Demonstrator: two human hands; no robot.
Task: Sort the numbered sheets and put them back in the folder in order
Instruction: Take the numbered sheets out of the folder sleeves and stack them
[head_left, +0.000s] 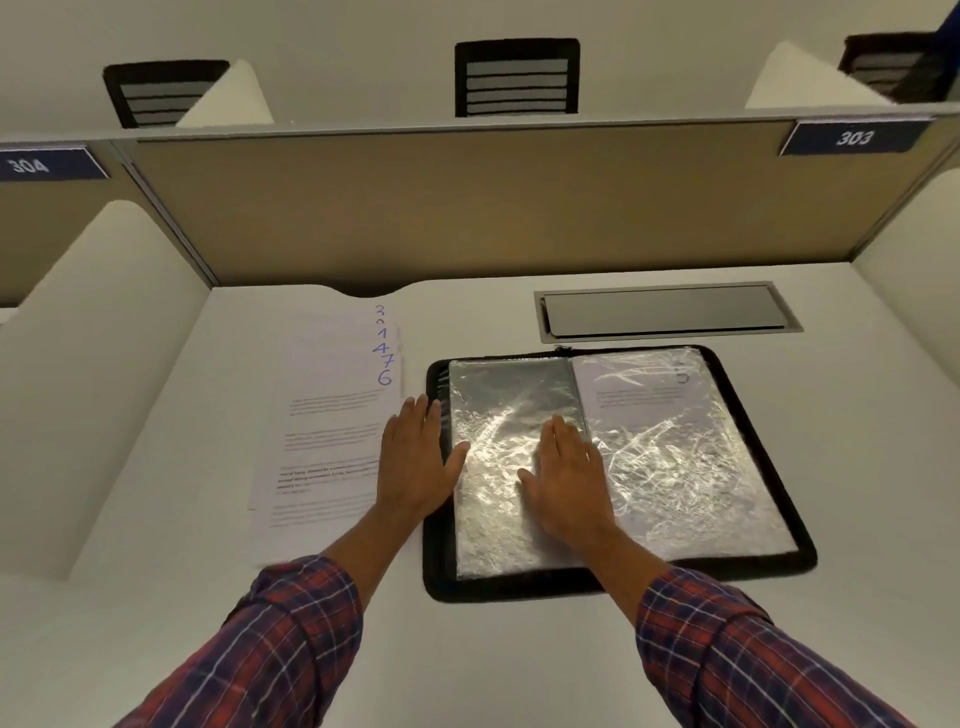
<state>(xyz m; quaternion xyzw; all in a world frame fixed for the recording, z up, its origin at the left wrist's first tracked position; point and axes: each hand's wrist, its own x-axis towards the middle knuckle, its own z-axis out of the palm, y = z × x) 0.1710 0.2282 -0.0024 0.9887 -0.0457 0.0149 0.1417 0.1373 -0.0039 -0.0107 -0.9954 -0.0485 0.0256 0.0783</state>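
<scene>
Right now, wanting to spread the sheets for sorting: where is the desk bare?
Bare desk lies behind the folder, between the sheets and the metal hatch; also left of the sheets up to the white divider, and along the near edge. Crowded: the gap between sheets and folder, where the left hand rests.

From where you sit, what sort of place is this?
Probably a study carrel in a library or shared office: a white desk walled by a tan partition, seat plate 303 and seat plate 304, and a flush cable hatch in the desktop.

Bright overhead light glares off the folder (613, 467) sleeves; wide-angle edges curve, slightly soft.
</scene>
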